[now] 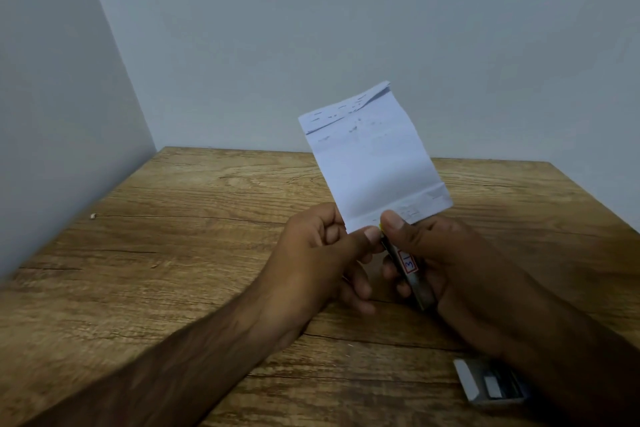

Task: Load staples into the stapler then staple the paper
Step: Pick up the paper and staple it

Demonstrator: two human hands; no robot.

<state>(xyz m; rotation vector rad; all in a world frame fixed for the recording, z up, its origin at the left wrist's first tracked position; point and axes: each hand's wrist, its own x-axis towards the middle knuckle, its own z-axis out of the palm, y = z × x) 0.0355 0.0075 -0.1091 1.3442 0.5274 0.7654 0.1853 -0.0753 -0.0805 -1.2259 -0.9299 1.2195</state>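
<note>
Nearest, at five o'clock of the frame, a small grey staple box [491, 383] lying flat on the wooden table [173, 218], partly hidden under the right forearm, with pale strips showing inside its open tray. Just beyond, two bare forearms reaching in from the lower edge, one from seven o'clock, the other from four o'clock.

Further in, near centre, the left hand [322, 260] curled, thumb and forefinger pinched narrow on the lower left corner of the paper [374, 156], remaining fingers folded loosely below. Beside it at three o'clock, and almost touching it, the right hand [446, 263] wrapped around the stapler [412, 270], thumb pressed down on its top near the nose, fingers closed underneath. Stapler slim and dark, tilted with its nose toward eleven o'clock, a white label with a red frame and a red digit on its upper face, a hint of yellow at the tip. Nose meeting the bottom edge of the sheet, right at the thumb; whether the edge sits inside the mouth, impossible to tell.

Paper raised above the table, upright and leaning toward one o'clock, folded over at top and bottom, faint dark marks scattered along the upper fold.

Beyond, a tiny pale speck [92, 216] on the table at nine o'clock, close to the side wall. Farthest, plain grey walls [311, 28] meeting in a corner at ten o'clock.
</note>
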